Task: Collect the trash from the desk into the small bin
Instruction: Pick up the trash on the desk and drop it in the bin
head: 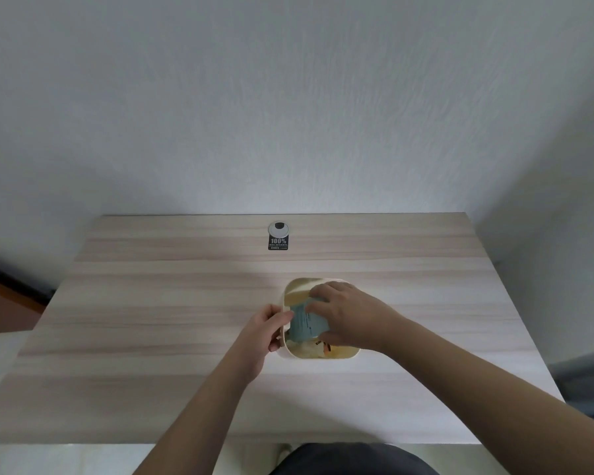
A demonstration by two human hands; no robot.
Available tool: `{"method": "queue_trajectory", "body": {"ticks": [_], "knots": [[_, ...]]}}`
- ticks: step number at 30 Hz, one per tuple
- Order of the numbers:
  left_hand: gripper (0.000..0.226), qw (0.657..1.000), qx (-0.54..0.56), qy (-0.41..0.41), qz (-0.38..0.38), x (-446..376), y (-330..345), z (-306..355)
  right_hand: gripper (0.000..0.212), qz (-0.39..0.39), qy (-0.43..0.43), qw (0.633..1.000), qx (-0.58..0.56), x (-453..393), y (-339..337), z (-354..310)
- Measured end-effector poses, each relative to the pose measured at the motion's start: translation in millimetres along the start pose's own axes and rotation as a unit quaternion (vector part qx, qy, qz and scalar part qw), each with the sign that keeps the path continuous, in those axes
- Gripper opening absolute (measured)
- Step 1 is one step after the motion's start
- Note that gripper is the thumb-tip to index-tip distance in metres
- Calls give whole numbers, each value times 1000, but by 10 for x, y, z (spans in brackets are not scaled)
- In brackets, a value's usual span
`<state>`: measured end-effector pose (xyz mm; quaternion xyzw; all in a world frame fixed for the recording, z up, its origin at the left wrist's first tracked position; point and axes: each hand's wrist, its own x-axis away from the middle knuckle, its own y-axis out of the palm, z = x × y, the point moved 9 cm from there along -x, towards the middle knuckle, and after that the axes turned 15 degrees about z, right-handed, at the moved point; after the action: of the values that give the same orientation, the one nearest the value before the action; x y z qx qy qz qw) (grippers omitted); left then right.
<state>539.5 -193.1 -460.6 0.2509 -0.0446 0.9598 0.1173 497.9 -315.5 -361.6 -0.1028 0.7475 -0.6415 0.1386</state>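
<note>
A small cream bin [297, 284] with rounded corners stands right of centre on the light wooden desk [151, 303]. My left hand [266, 332] grips the bin's left rim. My right hand [345, 313] is over the bin's opening, fingers closed on a light blue printed paper packet [306, 323] that sits partly inside the bin. Under the packet lie pale crumpled scraps and a piece with orange and black marks [324, 347]. My right hand hides the right part of the bin.
A grey round cable grommet [278, 229] with a black "100%" sticker [278, 243] below it sits near the desk's back edge. A white wall rises behind the desk. Dark floor shows at the far left.
</note>
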Motion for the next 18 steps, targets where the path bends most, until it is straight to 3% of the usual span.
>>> {"method": "queue_trajectory", "body": {"ticks": [7, 13, 18], "knots": [[17, 999, 35, -12, 27, -8, -84, -25, 59, 46, 37, 995, -76, 137, 46, 77], [21, 996, 68, -39, 48, -42, -174, -67, 55, 222, 121, 950, -183, 327, -385, 355], [37, 996, 78, -28, 21, -41, -169, 18, 73, 202, 222, 937, -178, 642, -274, 759]]}}
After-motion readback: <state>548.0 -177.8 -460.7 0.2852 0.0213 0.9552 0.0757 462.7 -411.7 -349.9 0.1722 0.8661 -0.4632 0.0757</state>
